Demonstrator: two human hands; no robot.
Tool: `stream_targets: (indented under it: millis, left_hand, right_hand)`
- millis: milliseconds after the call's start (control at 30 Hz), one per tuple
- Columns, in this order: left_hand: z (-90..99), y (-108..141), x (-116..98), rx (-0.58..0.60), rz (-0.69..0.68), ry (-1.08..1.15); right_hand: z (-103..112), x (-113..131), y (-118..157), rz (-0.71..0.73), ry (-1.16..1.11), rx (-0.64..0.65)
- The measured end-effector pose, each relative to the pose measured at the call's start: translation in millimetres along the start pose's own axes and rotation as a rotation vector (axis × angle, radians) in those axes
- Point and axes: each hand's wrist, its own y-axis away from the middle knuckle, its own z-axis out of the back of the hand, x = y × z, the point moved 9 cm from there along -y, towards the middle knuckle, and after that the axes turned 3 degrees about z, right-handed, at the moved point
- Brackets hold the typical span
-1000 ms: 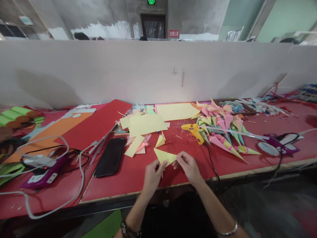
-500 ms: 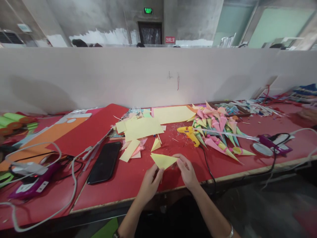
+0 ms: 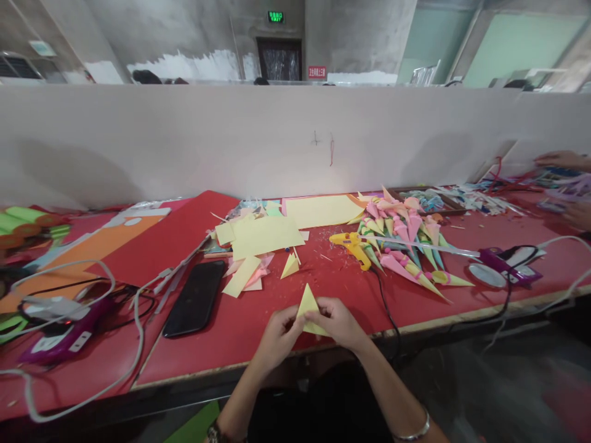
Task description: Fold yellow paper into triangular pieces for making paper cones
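Observation:
A yellow paper triangle (image 3: 308,306) stands tip-up between both my hands just above the red table's (image 3: 231,344) front edge. My left hand (image 3: 278,335) pinches its left side and my right hand (image 3: 339,321) wraps its right side, fingers curled over the paper. More yellow paper sheets (image 3: 265,235) and small cut scraps (image 3: 244,275) lie behind my hands. A yellow glue gun (image 3: 353,244) rests to the right, beside a pile of pink, yellow and green paper cones (image 3: 409,246).
A black phone (image 3: 194,297) lies left of my hands. White cables and a purple device (image 3: 60,335) crowd the left end, with red and orange sheets (image 3: 111,243) behind. A second purple tool (image 3: 505,263) sits right. Another person's hands (image 3: 561,161) work at the far right. A white partition (image 3: 277,135) backs the table.
My hands have come together and drawn back toward the table edge. The yellow triangle, earlier held flat and wide between them, now stands folded with its tip up.

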Motion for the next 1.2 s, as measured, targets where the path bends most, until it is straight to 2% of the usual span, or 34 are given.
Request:
stream_targets:
  millis: [133,367,533,700,867,1033,1200]
  left_hand:
    - [-1.9,-1.1,-1.0,-0.009,0.008,-0.021]
    - [4.3,-0.4,13.1,-0.072,0.139,0.033]
    - [8.1,0.3,17.3,-0.106,0.161,0.065]
    - [8.9,1.6,17.0,-0.119,0.192,0.098]
    - [14.8,2.1,16.9,-0.187,0.183,0.144]
    - [17.5,1.0,17.7,-0.214,0.155,0.212]
    - [19.2,0.4,19.1,-0.242,0.138,0.257]
  right_hand:
    - [4.6,-1.3,2.1,-0.022,0.035,-0.033]
    - [8.4,2.6,4.0,-0.002,0.051,-0.093]
    - [9.7,3.8,3.8,0.030,0.096,-0.094]
    - [17.9,8.1,4.6,0.118,0.224,-0.157]
    - [20.6,15.3,7.3,0.144,0.109,-0.187]
    - [9.9,24.1,8.3,0.174,-0.027,-0.046]
    - [3.5,20.5,8.8,0.207,-0.057,0.087]
